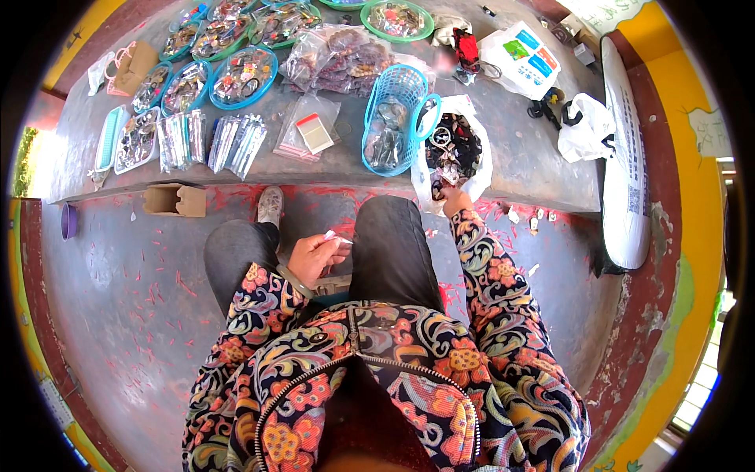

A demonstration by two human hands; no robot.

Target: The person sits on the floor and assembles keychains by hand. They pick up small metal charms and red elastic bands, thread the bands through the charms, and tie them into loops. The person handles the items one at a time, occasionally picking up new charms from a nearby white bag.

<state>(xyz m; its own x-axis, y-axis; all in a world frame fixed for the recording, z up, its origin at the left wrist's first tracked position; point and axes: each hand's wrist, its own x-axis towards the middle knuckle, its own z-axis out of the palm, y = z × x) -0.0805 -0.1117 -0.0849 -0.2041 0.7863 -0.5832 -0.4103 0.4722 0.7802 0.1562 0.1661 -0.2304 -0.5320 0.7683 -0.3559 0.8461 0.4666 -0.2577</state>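
Note:
Over my lap, my left hand (313, 257) is closed, pinching a small white slip (338, 237) between thumb and fingers; its exact kind is too small to tell. Out to the right, my right hand (456, 203) reaches the near edge of an open white plastic bag (481, 179). Its fingers are bent at the bag's mouth, and their tips and anything they grip are hidden. Dark hair ties and small accessories (456, 145) fill the bag. Touching the bag's left side is a blue plastic basket (410, 118) with wrapped items inside.
The grey ledge (314, 175) carries round trays of trinkets (244, 77), bagged beads (338, 59), clear packets (236, 141) and a white bag (586, 126). A cardboard box (174, 200) stands on the floor. A long white sack (625, 157) leans at the right.

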